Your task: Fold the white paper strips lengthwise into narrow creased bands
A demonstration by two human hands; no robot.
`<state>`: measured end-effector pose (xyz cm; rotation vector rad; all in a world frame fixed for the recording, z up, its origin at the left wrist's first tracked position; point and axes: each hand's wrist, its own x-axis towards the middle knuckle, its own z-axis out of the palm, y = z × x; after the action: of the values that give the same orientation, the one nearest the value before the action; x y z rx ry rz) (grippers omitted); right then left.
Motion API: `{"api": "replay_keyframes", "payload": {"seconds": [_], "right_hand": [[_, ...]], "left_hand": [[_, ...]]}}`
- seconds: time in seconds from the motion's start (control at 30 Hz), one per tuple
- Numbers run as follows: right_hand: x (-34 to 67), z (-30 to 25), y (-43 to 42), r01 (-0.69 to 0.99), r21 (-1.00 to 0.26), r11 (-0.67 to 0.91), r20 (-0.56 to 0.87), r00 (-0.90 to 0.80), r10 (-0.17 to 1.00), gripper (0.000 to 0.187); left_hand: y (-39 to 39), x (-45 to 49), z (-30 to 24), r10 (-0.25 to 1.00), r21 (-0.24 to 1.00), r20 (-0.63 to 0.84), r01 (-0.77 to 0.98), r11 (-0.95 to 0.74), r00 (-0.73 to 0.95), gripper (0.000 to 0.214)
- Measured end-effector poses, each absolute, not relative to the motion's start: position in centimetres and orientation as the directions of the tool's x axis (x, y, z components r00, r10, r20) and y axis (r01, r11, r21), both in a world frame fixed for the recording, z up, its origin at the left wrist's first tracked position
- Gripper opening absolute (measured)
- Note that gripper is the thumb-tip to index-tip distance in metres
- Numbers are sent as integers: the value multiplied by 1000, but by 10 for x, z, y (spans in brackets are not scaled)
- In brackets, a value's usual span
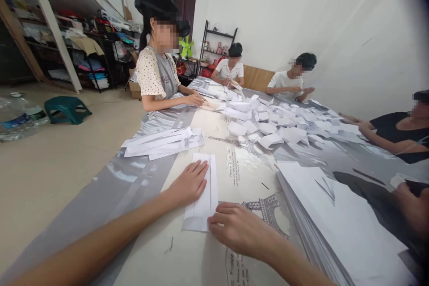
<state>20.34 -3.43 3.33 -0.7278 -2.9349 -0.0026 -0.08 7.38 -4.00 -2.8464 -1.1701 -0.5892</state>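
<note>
A white sheet of paper [205,192], folded lengthwise into a narrow strip, lies on the table [140,187] in front of me. My left hand [187,183] lies flat on the strip's left flap, fingers stretched out and pointing away from me. My right hand [239,230] rests at the strip's near right corner with its fingers curled, pressing the paper's edge. Neither hand lifts the paper off the table.
A tall stack of flat white sheets [335,214] sits to my right. A pile of folded strips [164,142] lies ahead on the left, and several folded pieces [284,123] cover the middle. Other people sit round the table [157,76]. A green stool [67,109] stands on the floor.
</note>
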Motion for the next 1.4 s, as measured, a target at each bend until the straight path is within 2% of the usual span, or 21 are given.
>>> {"api": "replay_keyframes", "payload": {"seconds": [0.07,0.1,0.13,0.27,0.33,0.43,0.5,0.6,0.67,0.87,1.1,1.4], "right_hand": [[201,31,-34,458,32,888,93,-886,453,26],[202,28,-33,470,17,882,109,-878,466,23],[204,24,-32,494,-37,869,148,-857,494,20],[225,5,-22,523,-397,755,372,-660,653,18],[236,-4,-16,502,-474,723,467,-553,690,22],[244,-11,-10,559,-408,722,583,-448,677,21],[244,-13,-8,611,-315,726,637,-430,639,19],[238,-15,-10,642,-224,733,666,-448,596,19],[235,-15,-10,644,-201,738,669,-460,584,20],[240,-7,-6,590,-214,778,657,-503,562,12],[234,-7,-13,574,-85,814,617,-611,495,14],[237,-5,-9,554,-154,818,660,-559,503,12]], "left_hand": [[74,-1,-39,676,138,348,678,-722,649,51],[74,-1,-39,676,142,351,677,-723,648,51],[74,-2,-39,676,146,353,676,-723,647,51],[73,-3,-34,672,176,382,664,-727,635,47],[71,-4,-27,650,209,442,634,-745,618,43],[65,-6,-13,557,295,572,483,-825,603,35],[60,-6,-7,426,303,620,299,-905,659,30],[56,-3,-5,211,173,639,130,-976,740,20],[57,-1,-7,137,86,663,108,-990,736,10],[59,-2,-10,97,14,704,123,-992,703,16],[55,-2,-5,28,-50,643,78,-996,766,9],[55,-1,-10,18,-67,660,83,-994,751,13]]}}
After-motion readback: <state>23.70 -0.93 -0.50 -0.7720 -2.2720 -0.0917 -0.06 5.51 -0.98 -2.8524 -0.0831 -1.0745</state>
